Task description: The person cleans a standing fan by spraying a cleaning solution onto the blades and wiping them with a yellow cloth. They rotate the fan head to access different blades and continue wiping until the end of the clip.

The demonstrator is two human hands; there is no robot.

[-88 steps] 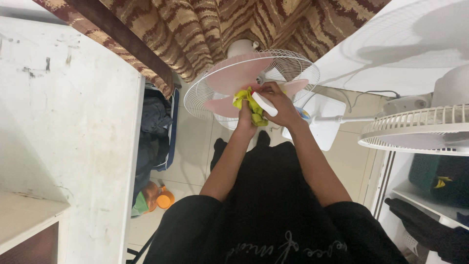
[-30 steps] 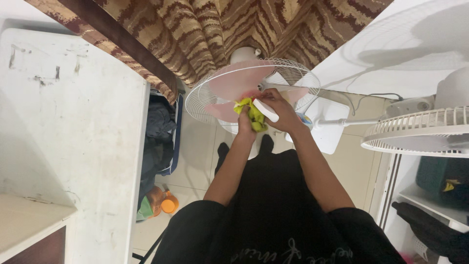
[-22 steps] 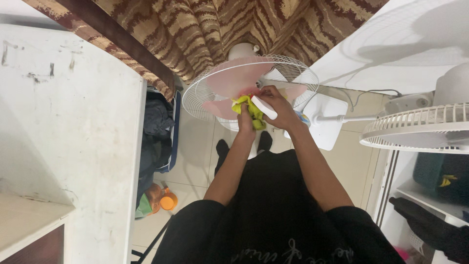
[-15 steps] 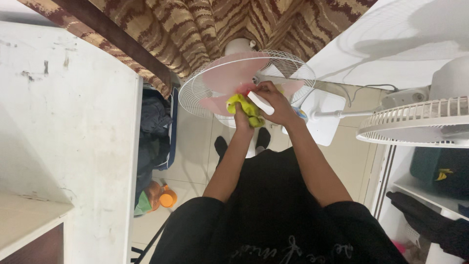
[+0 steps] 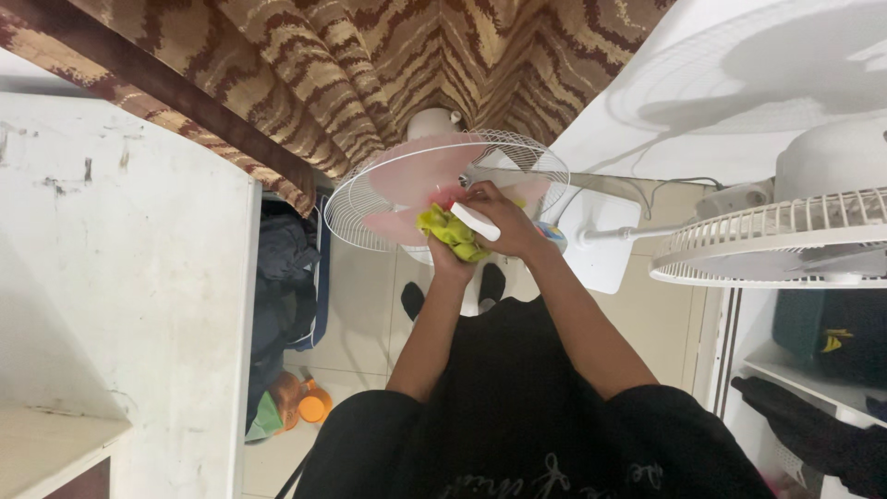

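Left hand (image 5: 447, 256): closed around a yellow-green cloth (image 5: 447, 231), pressing it on a pink fan blade (image 5: 420, 177)
Right hand (image 5: 504, 222): clasped around a white cap (image 5: 475, 222), fingertips at the hub
Fan: white wire guard (image 5: 356, 203) open-faced, at 12 o'clock from the hands
Second fan (image 5: 767, 245): at 3 o'clock, well apart
Curtain (image 5: 370, 65): striped brown, behind the fan

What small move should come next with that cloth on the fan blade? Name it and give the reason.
Probably slide the yellow-green cloth outward along the pink blade. The left hand presses it near the hub, while the right hand, holding a white object, steadies the fan there. The outer blade inside the white grille is not under the cloth.
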